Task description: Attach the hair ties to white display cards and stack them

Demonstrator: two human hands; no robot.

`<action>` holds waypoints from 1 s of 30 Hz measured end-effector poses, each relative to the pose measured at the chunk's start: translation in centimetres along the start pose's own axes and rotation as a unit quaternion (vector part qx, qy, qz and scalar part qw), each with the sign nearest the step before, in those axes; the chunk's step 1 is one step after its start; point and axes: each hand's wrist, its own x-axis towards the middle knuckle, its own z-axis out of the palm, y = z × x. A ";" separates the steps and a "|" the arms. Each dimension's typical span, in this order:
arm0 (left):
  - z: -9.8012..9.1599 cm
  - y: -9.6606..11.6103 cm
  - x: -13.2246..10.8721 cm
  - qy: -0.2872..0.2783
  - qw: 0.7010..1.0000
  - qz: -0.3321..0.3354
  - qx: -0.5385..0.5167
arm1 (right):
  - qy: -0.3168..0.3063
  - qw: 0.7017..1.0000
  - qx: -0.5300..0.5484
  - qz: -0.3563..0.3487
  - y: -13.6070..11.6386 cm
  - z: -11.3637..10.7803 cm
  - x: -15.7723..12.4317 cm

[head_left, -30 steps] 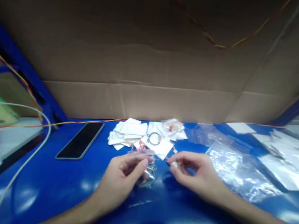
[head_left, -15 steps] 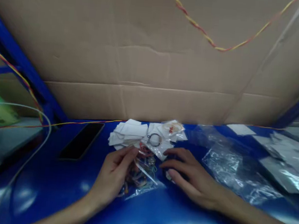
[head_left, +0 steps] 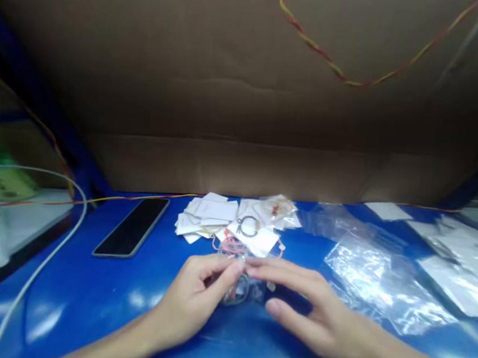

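My left hand (head_left: pixel 196 297) pinches the top of a small clear plastic bag (head_left: pixel 238 293) between thumb and fingers. Coiled cords, perhaps bracelets, show dimly through the bag, which my fingers partly hide. Reaching in from the right, my right hand (head_left: pixel 314 312) has its fingers stretched out and its thumb apart, the fingertips close to the left thumb at the bag's top edge. Just beyond the hands lies a red cord (head_left: pixel 232 244). Behind it, a dark cord loop (head_left: pixel 249 225) rests on a white card (head_left: pixel 260 241).
White cards (head_left: pixel 210 213) are piled at the back. A bagged card with an orange-red item (head_left: pixel 278 210) lies beside them. To the left are a phone (head_left: pixel 131 230) and a white cable (head_left: pixel 43 258). Clear plastic bags (head_left: pixel 386 280) spread on the right. A cardboard wall (head_left: pixel 237 110) stands behind.
The bag has been drawn together and sits more upright between my hands. My right hand has come left toward my left hand. The red cord now lies outside, beyond my fingers.
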 end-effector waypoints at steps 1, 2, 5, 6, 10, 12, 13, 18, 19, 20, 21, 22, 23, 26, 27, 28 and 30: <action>0.0 0.0 -0.1 -0.001 1.000 0.010 0.012 | -0.006 1.000 -0.002 0.004 0.1 0.0 0.1; -0.1 0.0 -0.1 0.001 0.999 0.019 0.027 | -0.006 1.000 -0.003 0.007 0.2 0.1 0.1; -0.6 -0.3 0.0 0.027 0.994 0.076 0.073 | 0.029 0.999 -0.002 0.022 0.4 0.2 0.3; -1.0 -0.6 0.2 0.045 0.989 0.111 0.082 | 0.048 0.998 -0.002 0.029 0.4 0.2 0.4; -3.3 -2.4 2.0 0.129 0.942 0.188 0.246 | 0.125 0.990 -0.004 0.058 0.6 0.2 0.7; -4.6 -3.7 3.1 0.158 0.898 0.181 0.368 | 0.150 0.986 -0.002 0.076 0.7 0.2 0.8; -5.2 -4.3 3.6 0.158 0.876 0.179 0.419 | 0.160 0.983 0.001 0.086 0.8 0.2 0.7; -6.8 -6.6 4.7 0.104 0.830 0.189 0.514 | 0.170 0.981 0.009 0.091 0.9 0.4 0.7; -7.0 -6.7 4.8 0.099 0.828 0.191 0.518 | 0.168 0.981 0.010 0.092 0.8 0.4 0.7; -7.1 -6.8 4.8 0.095 0.824 0.195 0.523 | 0.167 0.982 0.009 0.093 0.8 0.4 0.7; -7.1 -6.7 4.8 0.092 0.820 0.200 0.528 | 0.167 0.981 0.008 0.094 0.7 0.4 0.8; -7.2 -6.6 4.8 0.089 0.816 0.206 0.533 | 0.167 0.981 0.007 0.097 0.6 0.4 0.8; -7.2 -6.5 4.8 0.088 0.811 0.213 0.538 | 0.169 0.981 0.008 0.099 0.6 0.3 0.9; -7.4 -5.9 4.8 0.091 0.798 0.228 0.550 | 0.180 0.979 0.013 0.098 0.5 0.2 0.9; -7.5 -5.8 4.7 0.093 0.795 0.233 0.553 | 0.183 0.978 0.015 0.100 0.5 0.2 1.0; -7.5 -5.6 4.7 0.095 0.792 0.236 0.555 | 0.185 0.977 0.016 0.101 0.5 0.2 1.0; -7.5 -5.4 4.5 0.097 0.789 0.244 0.556 | 0.182 0.977 0.017 0.108 0.5 0.1 1.0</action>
